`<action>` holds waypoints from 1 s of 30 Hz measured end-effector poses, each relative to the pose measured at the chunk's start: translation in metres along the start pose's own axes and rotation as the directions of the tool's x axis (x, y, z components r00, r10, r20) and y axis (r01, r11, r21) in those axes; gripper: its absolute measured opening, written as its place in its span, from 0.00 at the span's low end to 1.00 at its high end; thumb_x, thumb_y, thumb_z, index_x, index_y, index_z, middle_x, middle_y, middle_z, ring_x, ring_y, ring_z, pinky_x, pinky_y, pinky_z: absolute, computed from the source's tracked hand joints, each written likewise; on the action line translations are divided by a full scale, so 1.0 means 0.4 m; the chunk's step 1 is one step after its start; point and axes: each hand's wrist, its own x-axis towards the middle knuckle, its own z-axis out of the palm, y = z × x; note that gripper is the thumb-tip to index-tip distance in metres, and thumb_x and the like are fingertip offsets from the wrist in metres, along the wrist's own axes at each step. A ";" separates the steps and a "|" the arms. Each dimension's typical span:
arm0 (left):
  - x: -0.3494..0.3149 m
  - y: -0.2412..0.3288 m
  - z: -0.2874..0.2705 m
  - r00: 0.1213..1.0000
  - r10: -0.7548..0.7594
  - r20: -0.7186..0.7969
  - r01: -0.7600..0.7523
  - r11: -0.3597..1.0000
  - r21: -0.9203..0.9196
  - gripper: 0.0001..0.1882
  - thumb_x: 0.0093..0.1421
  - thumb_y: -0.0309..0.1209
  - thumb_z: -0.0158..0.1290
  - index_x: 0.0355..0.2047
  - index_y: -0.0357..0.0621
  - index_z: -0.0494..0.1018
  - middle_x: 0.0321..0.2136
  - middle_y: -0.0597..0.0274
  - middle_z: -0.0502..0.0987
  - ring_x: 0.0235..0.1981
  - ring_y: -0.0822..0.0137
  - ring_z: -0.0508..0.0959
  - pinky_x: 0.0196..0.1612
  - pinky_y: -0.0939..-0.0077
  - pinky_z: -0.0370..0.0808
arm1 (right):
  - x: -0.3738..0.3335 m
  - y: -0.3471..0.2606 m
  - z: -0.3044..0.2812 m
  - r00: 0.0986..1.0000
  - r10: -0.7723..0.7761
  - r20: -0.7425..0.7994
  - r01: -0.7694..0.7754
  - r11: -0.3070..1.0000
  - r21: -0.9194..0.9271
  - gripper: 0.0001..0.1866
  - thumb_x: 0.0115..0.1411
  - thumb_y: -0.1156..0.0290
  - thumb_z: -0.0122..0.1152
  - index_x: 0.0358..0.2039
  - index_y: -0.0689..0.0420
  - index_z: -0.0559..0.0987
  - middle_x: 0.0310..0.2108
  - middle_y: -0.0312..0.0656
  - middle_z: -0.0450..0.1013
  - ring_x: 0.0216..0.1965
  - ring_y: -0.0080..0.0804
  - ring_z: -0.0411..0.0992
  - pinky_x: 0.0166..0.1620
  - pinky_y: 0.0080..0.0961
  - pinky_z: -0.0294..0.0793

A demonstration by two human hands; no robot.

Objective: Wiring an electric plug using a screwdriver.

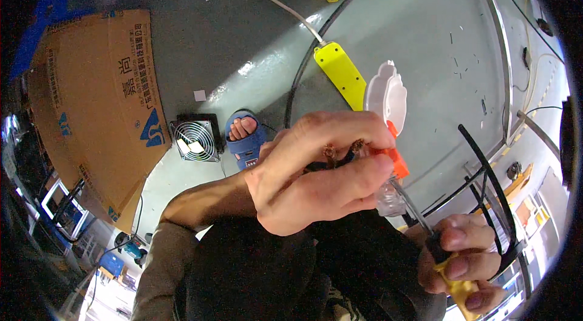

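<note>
Left hand [319,172] pinches orange piece [398,164], probably to steady it; right hand [460,251], curled round yellow-handled screwdriver [436,248], aims it there.

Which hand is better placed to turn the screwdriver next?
Likely the right hand: it grips the screwdriver by its yellow handle, pointing toward the orange piece. The left hand looks busy pinching that piece, with copper-tipped wires in its grasp.
</note>
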 end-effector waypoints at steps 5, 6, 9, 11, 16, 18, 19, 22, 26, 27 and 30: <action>0.012 0.010 -0.001 1.000 -0.005 0.018 0.003 0.993 0.116 0.36 0.43 0.20 0.65 0.52 0.40 0.61 0.41 0.37 0.67 0.29 0.59 0.79 0.28 0.71 0.79 | 0.042 -0.054 0.075 0.969 0.207 -0.133 -0.245 0.866 -0.436 0.19 0.60 0.52 0.46 0.21 0.50 0.74 0.32 0.45 0.73 0.36 0.37 0.70 0.41 0.27 0.69; 0.018 0.011 0.007 1.000 0.005 -0.016 -0.003 0.990 0.143 0.35 0.44 0.19 0.64 0.52 0.39 0.61 0.41 0.36 0.67 0.28 0.59 0.79 0.28 0.70 0.79 | 0.053 -0.056 0.078 0.968 0.208 -0.142 -0.251 0.856 -0.453 0.19 0.60 0.52 0.46 0.21 0.50 0.74 0.32 0.45 0.73 0.36 0.37 0.70 0.41 0.27 0.69; 0.013 0.011 0.008 1.000 -0.027 0.008 0.026 0.993 0.116 0.30 0.45 0.18 0.62 0.48 0.38 0.62 0.40 0.37 0.68 0.27 0.61 0.78 0.27 0.70 0.78 | 0.081 -0.004 0.066 0.991 -0.128 0.049 0.137 0.906 -0.401 0.07 0.57 0.67 0.47 0.32 0.57 0.68 0.29 0.50 0.71 0.39 0.46 0.75 0.37 0.35 0.79; 0.019 0.007 0.017 1.000 -0.013 -0.002 0.013 0.991 0.137 0.28 0.45 0.19 0.63 0.45 0.37 0.63 0.39 0.38 0.68 0.28 0.61 0.78 0.27 0.71 0.78 | 0.089 0.006 0.044 0.961 -0.214 0.178 0.272 0.853 -0.446 0.07 0.56 0.68 0.48 0.32 0.58 0.69 0.31 0.49 0.72 0.37 0.46 0.75 0.36 0.35 0.80; 0.024 0.018 0.003 1.000 -0.025 -0.014 0.028 0.974 0.226 0.29 0.41 0.22 0.67 0.42 0.37 0.64 0.38 0.41 0.69 0.32 0.61 0.77 0.30 0.73 0.78 | 0.070 -0.064 0.097 0.934 0.267 -0.238 -0.348 0.836 -0.424 0.11 0.56 0.61 0.55 0.21 0.53 0.73 0.32 0.45 0.72 0.36 0.40 0.70 0.39 0.30 0.71; 0.025 0.012 0.007 0.998 -0.036 -0.050 0.045 0.980 0.192 0.30 0.39 0.24 0.68 0.42 0.38 0.65 0.39 0.42 0.70 0.33 0.62 0.77 0.31 0.74 0.78 | 0.055 -0.004 0.056 0.976 0.059 -0.208 -0.125 0.939 -0.320 0.09 0.54 0.66 0.59 0.24 0.56 0.72 0.32 0.48 0.71 0.39 0.45 0.71 0.41 0.37 0.75; 0.031 0.014 0.015 0.996 -0.037 -0.081 0.047 0.990 0.134 0.32 0.38 0.25 0.70 0.42 0.39 0.66 0.39 0.43 0.70 0.34 0.62 0.77 0.32 0.75 0.77 | 0.069 -0.009 0.035 0.984 0.119 -0.134 -0.156 0.939 -0.308 0.09 0.54 0.67 0.60 0.25 0.57 0.71 0.33 0.51 0.71 0.41 0.48 0.72 0.42 0.41 0.75; 0.020 0.010 0.009 0.997 -0.021 -0.074 0.035 0.980 0.194 0.32 0.39 0.24 0.69 0.45 0.39 0.66 0.39 0.41 0.69 0.34 0.61 0.77 0.31 0.75 0.77 | 0.071 0.009 0.013 0.987 0.162 -0.007 -0.158 0.951 -0.267 0.11 0.53 0.70 0.63 0.29 0.59 0.69 0.33 0.55 0.71 0.41 0.56 0.73 0.41 0.44 0.77; 0.031 0.019 0.006 1.000 -0.029 0.008 0.028 0.988 0.155 0.32 0.41 0.22 0.67 0.47 0.39 0.65 0.39 0.40 0.69 0.35 0.60 0.77 0.31 0.76 0.77 | 0.072 -0.015 0.031 0.980 0.194 -0.050 -0.197 0.890 -0.412 0.10 0.51 0.71 0.63 0.23 0.61 0.70 0.28 0.55 0.73 0.35 0.55 0.76 0.32 0.35 0.80; 0.026 0.018 0.008 0.999 -0.041 0.006 0.040 0.986 0.160 0.32 0.42 0.21 0.66 0.48 0.39 0.65 0.39 0.39 0.69 0.35 0.60 0.77 0.31 0.76 0.77 | 0.071 -0.012 0.029 0.977 0.212 -0.030 -0.204 0.879 -0.430 0.10 0.50 0.73 0.63 0.20 0.61 0.71 0.27 0.55 0.73 0.34 0.55 0.76 0.30 0.33 0.80; 0.016 0.014 0.008 0.999 -0.052 0.003 0.051 0.981 0.186 0.31 0.43 0.21 0.65 0.48 0.39 0.65 0.39 0.38 0.69 0.34 0.60 0.77 0.31 0.76 0.77 | 0.088 0.004 0.066 0.997 0.072 0.005 -0.058 0.833 -0.550 0.09 0.45 0.76 0.63 0.16 0.61 0.71 0.28 0.56 0.74 0.35 0.54 0.76 0.24 0.26 0.78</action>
